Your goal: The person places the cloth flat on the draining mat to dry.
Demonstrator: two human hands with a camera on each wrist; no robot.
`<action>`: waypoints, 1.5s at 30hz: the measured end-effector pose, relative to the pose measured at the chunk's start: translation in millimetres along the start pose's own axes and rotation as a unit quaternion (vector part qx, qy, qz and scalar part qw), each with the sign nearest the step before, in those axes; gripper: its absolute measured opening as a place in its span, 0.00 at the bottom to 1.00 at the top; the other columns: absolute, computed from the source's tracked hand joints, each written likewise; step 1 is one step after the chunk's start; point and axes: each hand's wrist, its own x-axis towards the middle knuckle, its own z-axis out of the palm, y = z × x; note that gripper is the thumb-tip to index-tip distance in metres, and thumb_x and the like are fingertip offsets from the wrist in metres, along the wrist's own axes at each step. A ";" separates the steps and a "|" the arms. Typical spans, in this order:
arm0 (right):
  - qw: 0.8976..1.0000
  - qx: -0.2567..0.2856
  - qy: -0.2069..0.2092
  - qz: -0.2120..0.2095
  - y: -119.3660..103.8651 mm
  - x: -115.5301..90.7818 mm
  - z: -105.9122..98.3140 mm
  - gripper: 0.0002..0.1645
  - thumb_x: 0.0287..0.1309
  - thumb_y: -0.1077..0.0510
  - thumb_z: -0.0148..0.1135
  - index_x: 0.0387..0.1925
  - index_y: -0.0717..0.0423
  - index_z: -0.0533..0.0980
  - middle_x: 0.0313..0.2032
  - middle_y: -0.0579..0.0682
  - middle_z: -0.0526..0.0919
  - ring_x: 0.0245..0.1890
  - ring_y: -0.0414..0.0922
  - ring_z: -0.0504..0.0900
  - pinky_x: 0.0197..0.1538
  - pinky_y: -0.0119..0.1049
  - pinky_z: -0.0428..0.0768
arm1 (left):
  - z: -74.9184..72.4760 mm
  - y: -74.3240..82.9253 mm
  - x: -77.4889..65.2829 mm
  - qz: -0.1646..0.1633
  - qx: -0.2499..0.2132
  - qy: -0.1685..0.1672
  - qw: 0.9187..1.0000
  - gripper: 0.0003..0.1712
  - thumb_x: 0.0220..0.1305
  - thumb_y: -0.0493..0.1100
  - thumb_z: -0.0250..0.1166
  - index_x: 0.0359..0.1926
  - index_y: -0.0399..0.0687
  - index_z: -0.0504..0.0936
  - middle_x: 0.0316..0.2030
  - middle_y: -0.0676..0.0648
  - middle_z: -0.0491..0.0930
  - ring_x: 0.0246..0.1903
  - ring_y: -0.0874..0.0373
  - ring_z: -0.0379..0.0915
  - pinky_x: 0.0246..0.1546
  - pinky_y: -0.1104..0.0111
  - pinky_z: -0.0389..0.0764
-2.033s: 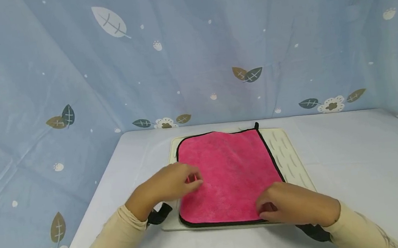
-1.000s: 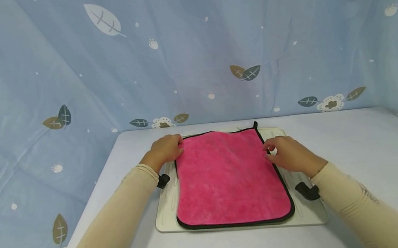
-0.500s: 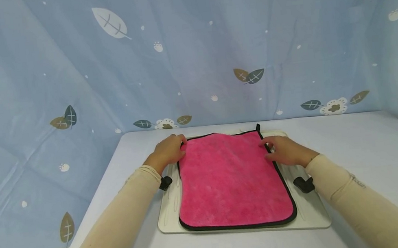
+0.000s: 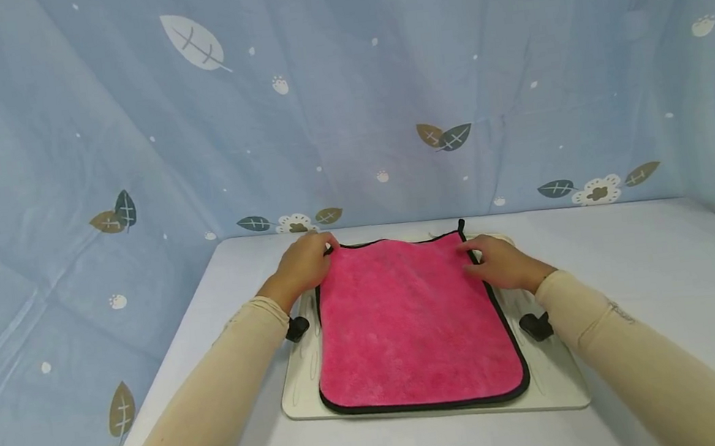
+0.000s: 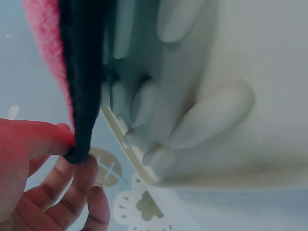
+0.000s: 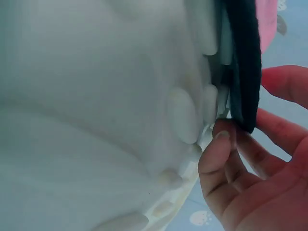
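A pink towel [image 4: 416, 327] with black edging lies spread on a cream board [image 4: 557, 377] with raised oval ridges. Beside the towel's far left corner is my left hand [image 4: 303, 264]. Its thumb and fingertips pinch the black-edged corner [image 5: 79, 149] in the left wrist view. My right hand [image 4: 497, 262] reaches over the right edge, just short of the far right corner, where a black loop [image 4: 461, 225] sticks up. Thumb and forefinger sit apart on the pink face; in the right wrist view other fingertips [image 6: 224, 134] touch the black edging [image 6: 248, 86] from beneath.
The board rests on a white-covered table [image 4: 644, 293]. Behind and to the left hangs a blue cloth [image 4: 343, 92] printed with leaves and flowers. Small black pieces [image 4: 536, 326] are worn at both wrists.
Both hands have moved from the towel's near half to its far side corners. The left has taken hold of its corner; the right has shifted slightly farther forward. The towel lies nearly the same.
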 end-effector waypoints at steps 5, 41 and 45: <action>1.000 -0.023 0.019 -0.002 -1.9 -3.5 -1.2 0.27 0.63 0.61 0.59 0.60 0.73 0.73 0.58 0.70 0.77 0.41 0.52 0.82 0.52 0.51 0.79 | -2.3 0.3 -0.7 0.000 -0.007 0.016 1.000 0.18 0.68 0.33 0.54 0.55 0.47 0.83 0.51 0.41 0.79 0.49 0.48 0.78 0.47 0.56 0.80; 0.999 -0.006 0.050 0.014 2.9 5.8 -4.7 0.34 0.63 0.60 0.57 0.67 0.77 0.64 0.66 0.74 0.67 0.68 0.67 0.66 0.70 0.59 0.65 | -0.4 -3.1 4.4 0.026 0.001 -0.015 1.000 0.28 0.68 0.27 0.46 0.64 0.47 0.78 0.65 0.41 0.72 0.64 0.47 0.71 0.60 0.57 0.75; 0.998 -0.026 0.052 0.015 3.5 5.5 -5.1 0.34 0.63 0.60 0.56 0.66 0.78 0.64 0.65 0.75 0.67 0.67 0.69 0.66 0.70 0.60 0.65 | 2.1 -2.6 7.0 0.030 0.016 0.004 0.999 0.28 0.68 0.27 0.47 0.64 0.48 0.78 0.65 0.42 0.72 0.66 0.46 0.70 0.60 0.52 0.76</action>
